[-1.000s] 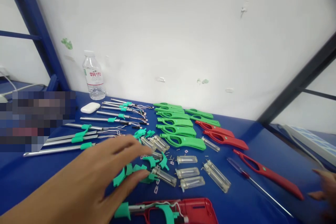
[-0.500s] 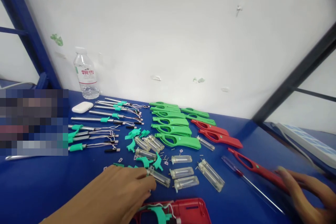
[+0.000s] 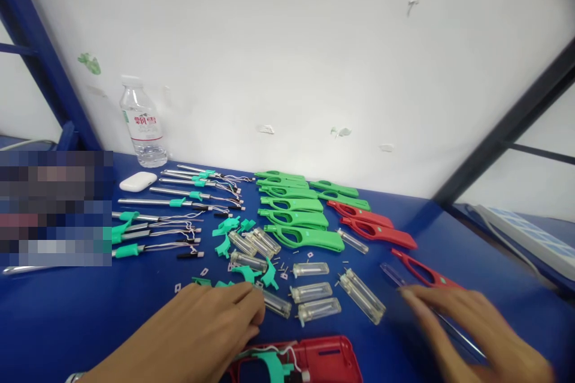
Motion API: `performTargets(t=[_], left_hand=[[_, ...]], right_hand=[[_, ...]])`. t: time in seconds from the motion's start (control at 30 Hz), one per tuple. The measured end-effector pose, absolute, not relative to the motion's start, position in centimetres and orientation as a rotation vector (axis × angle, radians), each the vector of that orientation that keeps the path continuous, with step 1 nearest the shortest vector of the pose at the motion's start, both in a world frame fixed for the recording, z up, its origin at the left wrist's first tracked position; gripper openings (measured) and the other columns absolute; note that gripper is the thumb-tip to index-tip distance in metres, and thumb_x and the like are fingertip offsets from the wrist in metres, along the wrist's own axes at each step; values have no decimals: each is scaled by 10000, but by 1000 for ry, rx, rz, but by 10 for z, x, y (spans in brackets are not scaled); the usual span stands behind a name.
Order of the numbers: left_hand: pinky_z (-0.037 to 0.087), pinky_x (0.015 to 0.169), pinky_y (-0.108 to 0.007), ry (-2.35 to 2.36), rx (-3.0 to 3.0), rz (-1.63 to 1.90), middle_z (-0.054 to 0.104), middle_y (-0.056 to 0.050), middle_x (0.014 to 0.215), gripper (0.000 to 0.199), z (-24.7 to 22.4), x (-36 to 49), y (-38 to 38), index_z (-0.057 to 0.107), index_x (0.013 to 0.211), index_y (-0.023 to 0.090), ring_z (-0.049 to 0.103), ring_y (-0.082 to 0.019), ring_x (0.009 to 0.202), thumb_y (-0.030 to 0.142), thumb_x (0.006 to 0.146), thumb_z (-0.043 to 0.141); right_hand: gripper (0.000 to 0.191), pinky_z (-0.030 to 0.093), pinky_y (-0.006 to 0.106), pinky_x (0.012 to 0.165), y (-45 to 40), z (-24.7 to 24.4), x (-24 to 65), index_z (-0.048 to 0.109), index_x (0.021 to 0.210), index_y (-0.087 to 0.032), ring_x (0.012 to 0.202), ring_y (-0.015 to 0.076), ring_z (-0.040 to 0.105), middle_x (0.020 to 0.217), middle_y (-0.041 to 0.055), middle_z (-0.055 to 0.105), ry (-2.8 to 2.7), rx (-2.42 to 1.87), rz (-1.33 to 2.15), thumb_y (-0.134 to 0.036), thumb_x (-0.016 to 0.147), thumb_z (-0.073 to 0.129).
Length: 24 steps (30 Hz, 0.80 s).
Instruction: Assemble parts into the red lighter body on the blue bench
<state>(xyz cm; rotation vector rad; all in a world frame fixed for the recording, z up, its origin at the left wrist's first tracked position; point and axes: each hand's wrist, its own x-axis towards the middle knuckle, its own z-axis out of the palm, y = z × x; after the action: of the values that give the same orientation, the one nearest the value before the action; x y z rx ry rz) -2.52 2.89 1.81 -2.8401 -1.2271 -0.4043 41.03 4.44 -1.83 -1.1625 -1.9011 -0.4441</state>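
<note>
My left hand [image 3: 211,326] is low over the blue table, its curled fingers pressed together, beside a clear fuel tank [image 3: 276,304] and small teal trigger pieces [image 3: 246,273]. Whatever its fingertips pinch, if anything, is hidden. Just below lies a red lighter shell half [image 3: 327,356], holding a teal trigger [image 3: 273,365] and white wires. My right hand [image 3: 471,326], smeared by motion, hangs over a screwdriver [image 3: 462,338] with a clear handle, thumb and fingers apart. Behind that hand a red lighter shell [image 3: 422,269] is partly covered.
Several green lighter shells [image 3: 300,239] and two red shells [image 3: 380,230] lie toward the wall. Metal lighter tubes with wires [image 3: 153,202] are spread at left, near a white case [image 3: 138,181] and a water bottle [image 3: 144,131]. A power strip [image 3: 534,239] lies at right.
My right hand has moved left, away from the nearest red shell and over the screwdriver. My left hand stays nearly in place. The view has shifted slightly.
</note>
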Motion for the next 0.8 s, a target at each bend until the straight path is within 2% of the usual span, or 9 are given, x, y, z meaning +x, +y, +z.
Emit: performTargets(t=[0.1, 0.27, 0.4, 0.5, 0.63, 0.73, 0.8], left_hand=[[566, 636, -297, -1200, -2782, -429, 925, 38, 1063, 482, 21, -26, 30, 799, 1132, 328, 854, -204, 734, -12, 1109, 459], [512, 534, -300, -1127, -2646, -556, 927, 50, 1105, 420, 39, -26, 32, 790, 1177, 328, 850, -179, 707, 85, 1240, 453], [562, 550, -295, -1068, -2634, -695, 921, 114, 1018, 538, 45, -26, 30, 757, 1133, 345, 897, -144, 721, -35, 1103, 377], [566, 557, -309, -1080, -2574, -822, 954, 113, 1087, 595, 39, -28, 29, 758, 1229, 352, 891, -147, 725, -50, 995, 388], [608, 614, -270, -1099, -2518, -928, 950, 94, 1269, 622, 37, -25, 31, 736, 1398, 356, 935, -138, 884, -39, 1042, 413], [604, 576, -248, -1110, -2503, -1003, 929, 58, 1270, 543, 44, -20, 33, 760, 1379, 337, 887, -127, 761, -14, 1109, 446], [621, 589, -218, -1131, -2550, -1050, 915, 34, 1259, 507, 46, -17, 32, 796, 1354, 330, 818, -111, 668, 11, 1148, 460]], right_hand=[[349, 751, 357, 908, 46, -13, 377, 918, 1195, -327, 943, 229, 948, 1089, 3, 955, -2111, -1121, -472, -579, 1318, 711], [412, 759, 401, 902, 51, -22, 366, 918, 1245, -334, 919, 243, 950, 1097, 18, 929, -2147, -1198, -559, -667, 1313, 686], [444, 746, 405, 817, 54, -29, 369, 932, 1220, -328, 929, 262, 940, 1109, 43, 926, -2162, -1224, -587, -687, 1304, 686], [482, 727, 381, 766, 53, -29, 370, 947, 1175, -330, 913, 253, 931, 1085, 51, 919, -2180, -1227, -574, -671, 1326, 640], [461, 752, 344, 831, 48, -23, 371, 945, 1241, -337, 935, 235, 948, 1101, 43, 917, -2123, -1190, -572, -631, 1349, 607], [371, 772, 270, 942, 44, -11, 365, 903, 1245, -324, 954, 207, 974, 1128, 32, 929, -2026, -1167, -524, -549, 1352, 629], [317, 765, 208, 944, 42, -1, 354, 851, 1243, -320, 918, 180, 985, 1107, -1, 951, -2002, -1126, -427, -504, 1359, 620]])
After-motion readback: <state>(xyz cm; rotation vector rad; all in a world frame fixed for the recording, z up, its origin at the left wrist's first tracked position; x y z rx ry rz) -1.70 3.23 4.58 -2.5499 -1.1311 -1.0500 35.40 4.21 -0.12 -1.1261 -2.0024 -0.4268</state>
